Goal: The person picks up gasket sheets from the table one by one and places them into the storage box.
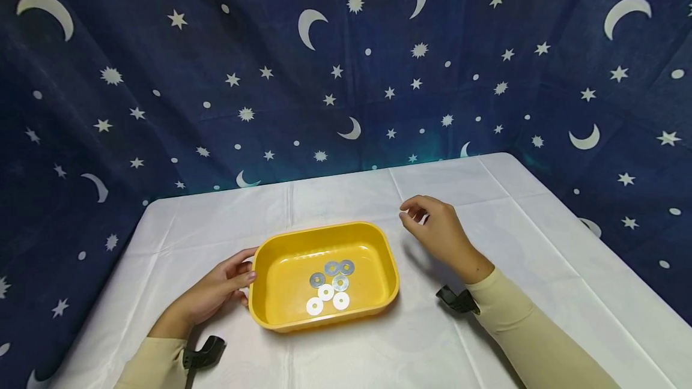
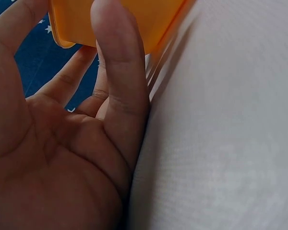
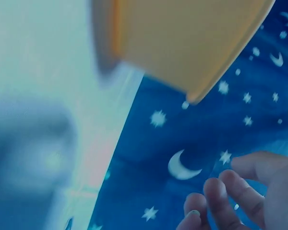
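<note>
A yellow plastic tray (image 1: 276, 317) with rounded corners rests on the white-covered table, and several flat metal washers (image 1: 340, 283) lie loose on its floor, mostly toward the right and near side. My left hand (image 1: 218, 287) is at the tray's left end, its fingertips against the outside of the wall and rim; in the left wrist view the fingers (image 2: 120, 62) reach up to the tray with the palm bare. Right of the tray, my right hand (image 1: 440, 233) is raised over the table, fingers loosely bent and nothing between them.
A white cloth (image 1: 540, 281) with fold creases covers the table. Behind and beside it hangs a dark blue curtain (image 1: 378, 77) printed with moons and stars. Each wrist wears a black camera mount, one by the left sleeve (image 1: 205, 353) and one by the right (image 1: 456, 300).
</note>
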The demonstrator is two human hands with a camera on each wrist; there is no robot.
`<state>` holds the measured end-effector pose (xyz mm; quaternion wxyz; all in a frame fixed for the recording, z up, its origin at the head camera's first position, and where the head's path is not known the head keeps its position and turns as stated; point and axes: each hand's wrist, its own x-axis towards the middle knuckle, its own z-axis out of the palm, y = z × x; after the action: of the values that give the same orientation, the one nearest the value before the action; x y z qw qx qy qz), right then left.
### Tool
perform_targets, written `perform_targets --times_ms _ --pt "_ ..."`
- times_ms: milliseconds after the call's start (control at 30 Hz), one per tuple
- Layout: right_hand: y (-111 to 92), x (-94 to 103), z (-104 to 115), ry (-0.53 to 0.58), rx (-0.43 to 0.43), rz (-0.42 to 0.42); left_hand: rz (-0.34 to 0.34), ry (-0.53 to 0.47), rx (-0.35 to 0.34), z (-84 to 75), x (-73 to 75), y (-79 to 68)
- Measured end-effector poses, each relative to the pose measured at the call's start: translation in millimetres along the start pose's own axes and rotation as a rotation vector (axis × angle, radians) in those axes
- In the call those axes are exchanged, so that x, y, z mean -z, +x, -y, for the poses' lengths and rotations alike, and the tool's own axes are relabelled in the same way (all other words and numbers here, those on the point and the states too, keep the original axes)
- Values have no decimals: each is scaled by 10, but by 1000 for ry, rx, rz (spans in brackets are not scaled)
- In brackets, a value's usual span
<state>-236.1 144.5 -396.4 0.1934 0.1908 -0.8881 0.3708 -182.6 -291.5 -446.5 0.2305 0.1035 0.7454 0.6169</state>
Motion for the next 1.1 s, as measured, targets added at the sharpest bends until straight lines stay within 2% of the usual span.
perform_targets --times_ms 300,633,1100 --pt "60 102 -411 -96 -131 47 -8 3 13 -12 -3 1" --pt "53 250 -766 -200 -285 104 -2 11 9 -21 -9 -5" --pt "32 316 -990 -214 -385 248 -11 25 11 -18 -12 2"
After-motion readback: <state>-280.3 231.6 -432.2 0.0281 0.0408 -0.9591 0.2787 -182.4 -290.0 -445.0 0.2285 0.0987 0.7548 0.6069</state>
